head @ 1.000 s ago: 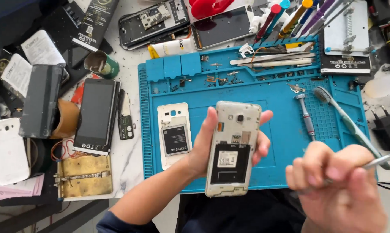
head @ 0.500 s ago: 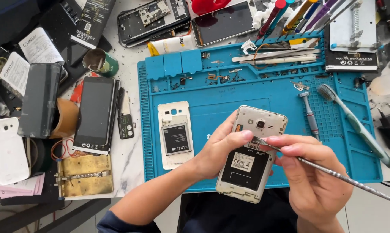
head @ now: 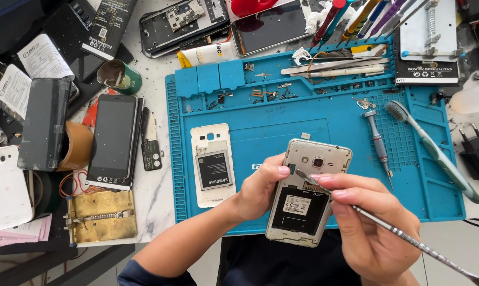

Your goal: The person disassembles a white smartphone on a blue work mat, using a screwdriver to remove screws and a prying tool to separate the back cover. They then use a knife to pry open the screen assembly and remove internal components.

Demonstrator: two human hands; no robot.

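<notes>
My left hand (head: 260, 188) grips an open-backed smartphone (head: 306, 204) by its left edge, above the near edge of the blue repair mat (head: 303, 114). The phone's back cover is off, showing a black battery bay and the camera. My right hand (head: 372, 233) holds a thin metal pry tool (head: 403, 235) like a pen. The tool's flat tip touches the phone's back just below the camera. On the mat to the left lies the white back cover (head: 214, 164) with a black battery resting on it.
A screwdriver (head: 378, 143) and a toothbrush (head: 435, 151) lie on the mat's right side. Tweezers and small parts fill the mat's top trays. Left of the mat sit a black phone (head: 112, 140), a brass clamp (head: 102, 216), a white phone (head: 5, 185) and a tape roll.
My right hand has swung in from the right and brought the pry tool's tip onto the phone's back. The left hand shifted the phone slightly rightward and tilted it.
</notes>
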